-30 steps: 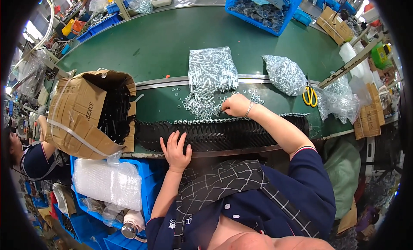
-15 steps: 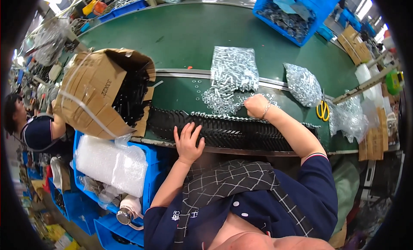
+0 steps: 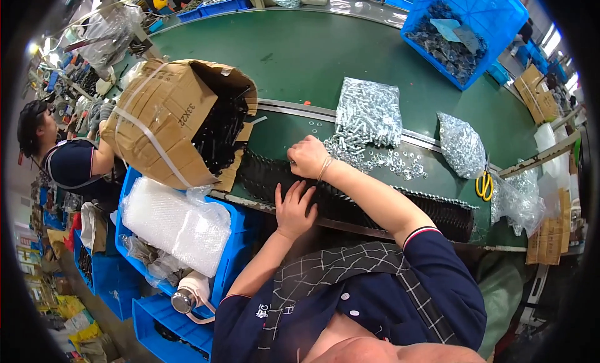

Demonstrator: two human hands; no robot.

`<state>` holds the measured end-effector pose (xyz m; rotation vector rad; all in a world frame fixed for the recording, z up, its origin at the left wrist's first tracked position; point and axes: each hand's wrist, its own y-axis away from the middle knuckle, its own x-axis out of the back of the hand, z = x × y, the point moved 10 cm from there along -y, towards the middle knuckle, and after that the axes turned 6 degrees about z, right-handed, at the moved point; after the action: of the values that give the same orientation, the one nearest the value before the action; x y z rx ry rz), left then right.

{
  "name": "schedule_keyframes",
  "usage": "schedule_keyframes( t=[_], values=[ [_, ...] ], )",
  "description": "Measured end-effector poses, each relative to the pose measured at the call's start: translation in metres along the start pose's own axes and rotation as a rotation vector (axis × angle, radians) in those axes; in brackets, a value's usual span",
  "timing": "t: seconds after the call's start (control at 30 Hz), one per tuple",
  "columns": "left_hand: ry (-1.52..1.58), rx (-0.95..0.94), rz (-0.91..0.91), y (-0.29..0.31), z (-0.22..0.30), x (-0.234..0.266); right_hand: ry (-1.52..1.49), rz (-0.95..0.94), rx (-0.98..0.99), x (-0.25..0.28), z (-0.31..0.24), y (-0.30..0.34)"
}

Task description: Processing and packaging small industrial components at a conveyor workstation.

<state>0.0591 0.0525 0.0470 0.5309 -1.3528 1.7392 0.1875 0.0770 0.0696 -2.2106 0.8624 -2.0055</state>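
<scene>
A long row of slim black parts [image 3: 442, 216] stands packed side by side along the near edge of the green table. Small silvery metal pieces [image 3: 431, 196] line its far edge. My left hand [image 3: 295, 211] lies on the near side of the row, fingers spread. Close beyond it, my right hand [image 3: 308, 158] is closed at the row's far edge, its fingers pinched; what they hold is hidden. Behind my right hand lie loose shiny nuts or rings [image 3: 403, 163], and a clear bag of silvery screw-like pieces [image 3: 369, 110] spills toward them.
An open cardboard box [image 3: 159, 116] of black parts stands at the left. Further right are a bag of metal pieces [image 3: 461, 144] and yellow-handled scissors [image 3: 484, 185]. A blue crate [image 3: 500, 19] is at the far right. Bubble wrap [image 3: 178, 225] fills a crate beside me; a person [image 3: 70, 161] works at far left.
My right hand has moved left along the row's far edge, from beside the loose nuts to near my left hand. The whole view has shifted, and my left hand stays spread on the row.
</scene>
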Motion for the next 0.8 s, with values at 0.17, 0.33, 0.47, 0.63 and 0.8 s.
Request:
schedule_keyframes(
  t=[0.17, 0.33, 0.47, 0.63, 0.8],
  values=[
    [0.018, 0.006, 0.003, 0.001, 0.000, 0.002, -0.051, 0.055, 0.034, -0.008, -0.010, 0.005],
    [0.020, 0.015, 0.005, 0.001, -0.003, 0.002, 0.049, 0.033, 0.171, -0.008, -0.022, 0.005],
    [0.028, 0.018, 0.012, -0.001, -0.004, 0.002, 0.053, -0.003, 0.122, -0.012, -0.023, 0.004],
    [0.018, 0.018, -0.001, -0.001, -0.001, 0.001, 0.081, -0.006, 0.070, -0.018, -0.022, 0.004],
    [0.010, 0.003, -0.001, -0.002, 0.001, -0.002, 0.158, -0.036, -0.003, -0.023, -0.016, 0.004]
  ],
)
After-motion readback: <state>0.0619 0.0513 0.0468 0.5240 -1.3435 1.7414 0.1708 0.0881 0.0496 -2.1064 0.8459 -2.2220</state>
